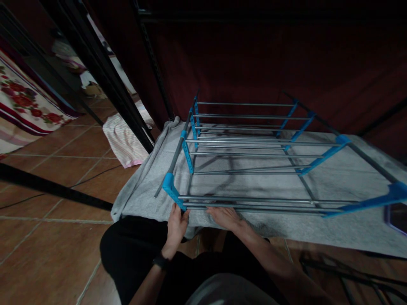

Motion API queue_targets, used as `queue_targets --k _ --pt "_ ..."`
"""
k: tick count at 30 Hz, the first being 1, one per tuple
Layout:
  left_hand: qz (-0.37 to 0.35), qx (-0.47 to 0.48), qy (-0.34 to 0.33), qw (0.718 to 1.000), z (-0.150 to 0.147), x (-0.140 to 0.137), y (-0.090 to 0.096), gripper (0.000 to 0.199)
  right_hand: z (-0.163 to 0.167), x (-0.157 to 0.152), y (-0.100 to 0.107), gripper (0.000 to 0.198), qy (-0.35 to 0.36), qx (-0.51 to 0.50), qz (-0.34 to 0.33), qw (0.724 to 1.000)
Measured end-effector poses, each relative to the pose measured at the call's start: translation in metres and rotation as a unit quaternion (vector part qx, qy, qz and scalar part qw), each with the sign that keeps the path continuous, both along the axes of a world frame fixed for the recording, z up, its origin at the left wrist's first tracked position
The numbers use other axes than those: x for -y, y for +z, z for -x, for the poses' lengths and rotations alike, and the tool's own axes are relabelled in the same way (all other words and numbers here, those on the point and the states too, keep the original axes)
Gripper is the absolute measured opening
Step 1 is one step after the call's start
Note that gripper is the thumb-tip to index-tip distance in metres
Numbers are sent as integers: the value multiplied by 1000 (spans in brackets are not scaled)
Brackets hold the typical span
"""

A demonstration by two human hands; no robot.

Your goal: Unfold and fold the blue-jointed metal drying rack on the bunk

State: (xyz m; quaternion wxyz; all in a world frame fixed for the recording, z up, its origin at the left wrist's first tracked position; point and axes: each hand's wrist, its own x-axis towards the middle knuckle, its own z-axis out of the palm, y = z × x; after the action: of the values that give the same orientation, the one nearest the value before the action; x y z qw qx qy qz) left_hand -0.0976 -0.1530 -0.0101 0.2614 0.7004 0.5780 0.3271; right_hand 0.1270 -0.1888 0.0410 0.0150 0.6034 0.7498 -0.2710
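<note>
A rack of thin grey metal rods (251, 155) joined by blue plastic connectors (171, 189) stands on a surface covered with a grey blanket (260, 186). At its near left corner, my left hand (177, 224) is closed at the lower end of the corner connector, its fingertips partly hidden behind it. My right hand (224, 217) reaches in from the right beneath the front rods, fingers stretched out leftward and touching the lowest rod. Those rods partly cover its fingers. A dark band (161, 261) circles my left wrist.
Behind the rack hangs a dark red cloth (254, 63). Black metal posts (108, 84) rise at the left, near a striped cloth (122, 142) on the tiled floor (57, 178). A flowered fabric (25, 97) hangs far left. A purple-edged object (396, 218) lies at the right.
</note>
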Motion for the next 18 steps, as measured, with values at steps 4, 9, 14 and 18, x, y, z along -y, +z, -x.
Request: queue_targets --k 4,9,14,18 --pt "-5 -4 5 1000 -1 0 0 30 1 3 2 45 7 3 -15 1000" --pt "-3 -6 9 1000 0 -1 -6 31 2 3 3 44 -1 5 -14 1000" --pt "0 0 5 1000 0 0 -6 32 1 -1 4 45 -5 -17 0 1000" --pt "-2 14 3 1000 -1 -1 -5 31 1 -1 4 43 -4 -11 -1 1000"
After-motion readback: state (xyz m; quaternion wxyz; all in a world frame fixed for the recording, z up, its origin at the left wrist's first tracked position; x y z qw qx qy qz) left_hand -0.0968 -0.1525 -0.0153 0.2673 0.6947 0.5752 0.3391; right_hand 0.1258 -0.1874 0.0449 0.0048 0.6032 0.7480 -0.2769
